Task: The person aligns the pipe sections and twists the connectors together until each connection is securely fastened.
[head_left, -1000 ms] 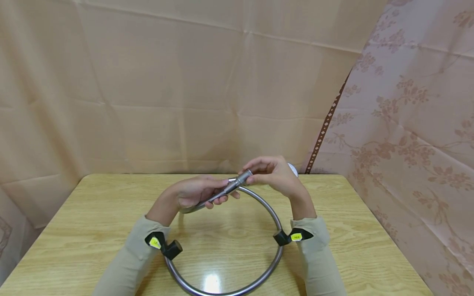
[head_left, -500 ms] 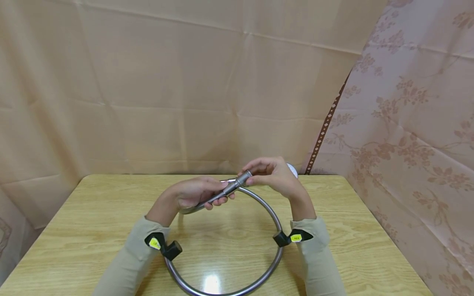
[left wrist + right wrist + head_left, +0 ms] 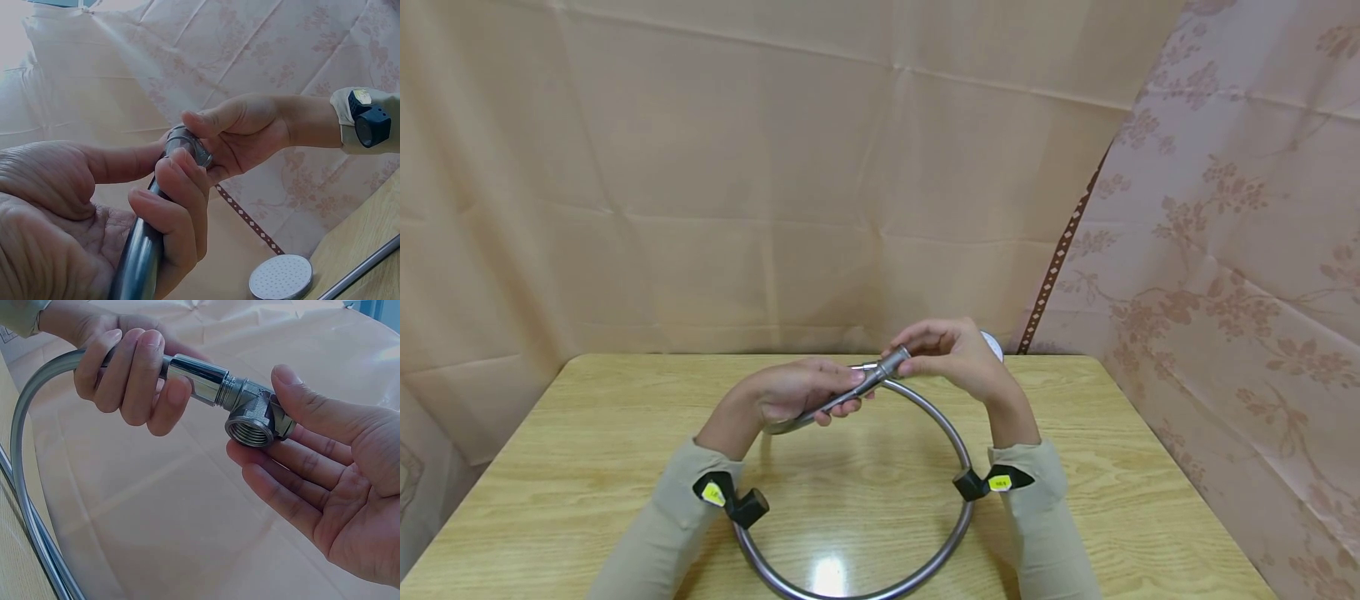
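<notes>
While the wooden counter (image 3: 587,467) lies under your arms, the long metal hose (image 3: 958,467) curls in a ring on it. Your left hand (image 3: 790,392) wraps around the hose end, raised above the counter. Your right hand (image 3: 955,350) pinches the small threaded fitting (image 3: 253,415) on its tip.

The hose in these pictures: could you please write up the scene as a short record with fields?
left hand: grips the hose end, fingers curled round it
right hand: pinches the threaded fitting between thumb and fingers
hose: metal, looped on the table
shower head: lies on the table behind the hands
backdrop: beige cloth, flowered cloth on the right
</notes>
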`<action>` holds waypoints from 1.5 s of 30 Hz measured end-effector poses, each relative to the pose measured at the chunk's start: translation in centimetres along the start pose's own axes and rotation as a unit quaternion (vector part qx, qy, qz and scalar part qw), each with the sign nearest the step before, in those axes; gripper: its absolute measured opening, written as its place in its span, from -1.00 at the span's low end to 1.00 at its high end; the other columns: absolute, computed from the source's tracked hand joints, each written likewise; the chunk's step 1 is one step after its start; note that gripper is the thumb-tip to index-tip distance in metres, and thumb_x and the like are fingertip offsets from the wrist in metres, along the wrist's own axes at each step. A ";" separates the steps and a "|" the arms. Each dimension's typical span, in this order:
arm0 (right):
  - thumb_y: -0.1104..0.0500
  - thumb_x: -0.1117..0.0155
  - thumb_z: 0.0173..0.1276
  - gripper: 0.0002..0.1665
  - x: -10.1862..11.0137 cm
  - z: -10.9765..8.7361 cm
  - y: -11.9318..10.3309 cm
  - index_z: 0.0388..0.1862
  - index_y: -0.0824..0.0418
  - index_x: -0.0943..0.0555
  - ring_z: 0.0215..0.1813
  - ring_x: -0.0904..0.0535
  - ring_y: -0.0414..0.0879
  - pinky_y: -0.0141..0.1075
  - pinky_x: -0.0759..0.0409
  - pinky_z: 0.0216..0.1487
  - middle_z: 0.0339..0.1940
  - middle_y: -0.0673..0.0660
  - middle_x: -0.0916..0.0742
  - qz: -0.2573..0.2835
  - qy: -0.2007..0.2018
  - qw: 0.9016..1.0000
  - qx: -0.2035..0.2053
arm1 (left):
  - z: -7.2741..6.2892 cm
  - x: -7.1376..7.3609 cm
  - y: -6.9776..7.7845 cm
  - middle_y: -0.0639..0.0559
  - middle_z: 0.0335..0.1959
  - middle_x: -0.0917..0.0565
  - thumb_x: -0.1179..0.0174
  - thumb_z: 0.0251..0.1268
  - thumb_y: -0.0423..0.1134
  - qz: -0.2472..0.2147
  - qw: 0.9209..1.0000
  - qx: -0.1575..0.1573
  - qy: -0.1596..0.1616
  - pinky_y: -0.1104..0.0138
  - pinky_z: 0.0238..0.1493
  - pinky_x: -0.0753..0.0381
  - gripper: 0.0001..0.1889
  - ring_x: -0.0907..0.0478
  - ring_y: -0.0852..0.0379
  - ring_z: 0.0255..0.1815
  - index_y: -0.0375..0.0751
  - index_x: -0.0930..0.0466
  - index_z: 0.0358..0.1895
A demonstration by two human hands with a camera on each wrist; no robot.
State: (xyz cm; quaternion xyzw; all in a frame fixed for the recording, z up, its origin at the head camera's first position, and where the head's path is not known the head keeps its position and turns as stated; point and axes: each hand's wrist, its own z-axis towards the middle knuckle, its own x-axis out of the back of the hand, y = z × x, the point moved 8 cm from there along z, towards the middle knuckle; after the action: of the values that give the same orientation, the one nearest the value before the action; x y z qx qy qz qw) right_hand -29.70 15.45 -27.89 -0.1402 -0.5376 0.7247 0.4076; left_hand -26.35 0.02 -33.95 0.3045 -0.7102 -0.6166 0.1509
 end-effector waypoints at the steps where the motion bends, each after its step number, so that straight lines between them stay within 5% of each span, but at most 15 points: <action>1: 0.41 -0.43 0.28 -0.68 0.0 0.0 0.0 -0.02 0.54 -0.63 -0.16 -0.78 -0.13 -0.14 -0.76 -0.05 -0.16 0.03 -0.85 0.000 0.000 1.000 0.000 | 0.0 0.0 0.0 0.18 -0.41 -0.59 0.07 0.66 -0.14 0.000 1.000 -0.001 0.000 0.54 -0.50 -0.41 -0.74 -0.43 0.33 -0.43 -0.15 -0.60 -0.09; 6: 0.38 -0.45 0.28 -0.66 0.0 -0.1 0.0 -0.02 0.53 -0.64 -0.16 -0.78 -0.12 -0.12 -0.76 -0.05 -0.16 0.03 -0.85 0.001 0.000 1.000 -0.002 | 0.0 -0.1 0.0 0.18 -0.42 -0.59 0.05 0.65 -0.12 -0.001 1.000 -0.003 0.000 0.54 -0.50 -0.41 -0.72 -0.44 0.34 -0.44 -0.20 -0.61 0.00; 12: 0.37 -0.45 0.29 -0.65 -0.1 -0.1 0.0 -0.01 0.55 -0.63 -0.14 -0.78 -0.13 -0.12 -0.76 -0.04 -0.16 0.01 -0.84 0.003 -0.004 1.000 0.000 | 0.1 -0.3 0.0 0.17 -0.41 -0.57 0.17 0.70 -0.06 -0.002 1.000 -0.009 -0.023 0.57 -0.50 -0.43 -0.48 -0.41 0.37 -0.46 -0.50 -0.41 0.33; 17: 0.38 -0.45 0.28 -0.65 -0.1 -0.2 0.1 -0.01 0.53 -0.63 -0.15 -0.78 -0.13 -0.13 -0.77 -0.05 -0.16 0.01 -0.85 0.001 -0.001 1.000 -0.003 | 0.1 -0.5 0.0 0.14 -0.35 -0.61 0.26 0.73 -0.10 -0.009 0.999 -0.010 -0.032 0.56 -0.50 -0.43 -0.49 -0.42 0.35 -0.43 -0.45 -0.33 0.40; 27: 0.39 -0.44 0.28 -0.66 -0.1 -0.3 0.1 -0.01 0.54 -0.63 -0.16 -0.77 -0.15 -0.16 -0.77 -0.06 -0.16 0.00 -0.84 -0.002 -0.001 1.000 -0.001 | 0.1 -0.5 0.0 0.17 -0.41 -0.62 0.25 0.72 -0.15 -0.024 1.000 -0.006 -0.013 0.55 -0.52 -0.41 -0.64 -0.44 0.35 -0.44 -0.18 -0.58 0.04; 34: 0.34 -0.47 0.28 -0.64 -0.1 -0.2 0.0 0.00 0.51 -0.64 -0.15 -0.77 -0.15 -0.17 -0.76 -0.06 -0.15 0.01 -0.85 -0.006 0.004 1.000 -0.012 | 0.0 -0.5 0.1 0.17 -0.42 -0.60 0.34 0.73 -0.21 -0.020 1.000 -0.005 -0.017 0.55 -0.52 -0.42 -0.59 -0.44 0.35 -0.44 -0.19 -0.58 -0.02; 45: 0.38 -0.45 0.28 -0.66 0.0 -0.2 0.0 -0.01 0.53 -0.64 -0.15 -0.78 -0.15 -0.17 -0.76 -0.05 -0.15 0.01 -0.85 -0.002 0.003 1.000 -0.012 | 0.1 -0.4 0.0 0.18 -0.42 -0.59 0.20 0.71 -0.14 -0.016 1.000 -0.004 -0.017 0.55 -0.51 -0.43 -0.67 -0.45 0.35 -0.43 -0.22 -0.56 -0.03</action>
State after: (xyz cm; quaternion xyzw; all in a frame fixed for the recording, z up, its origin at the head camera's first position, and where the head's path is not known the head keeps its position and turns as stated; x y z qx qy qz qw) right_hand -29.56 15.56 -27.96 -0.1458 -0.5453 0.7169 0.4092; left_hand -26.09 0.30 -33.93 0.3044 -0.7054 -0.6267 0.1305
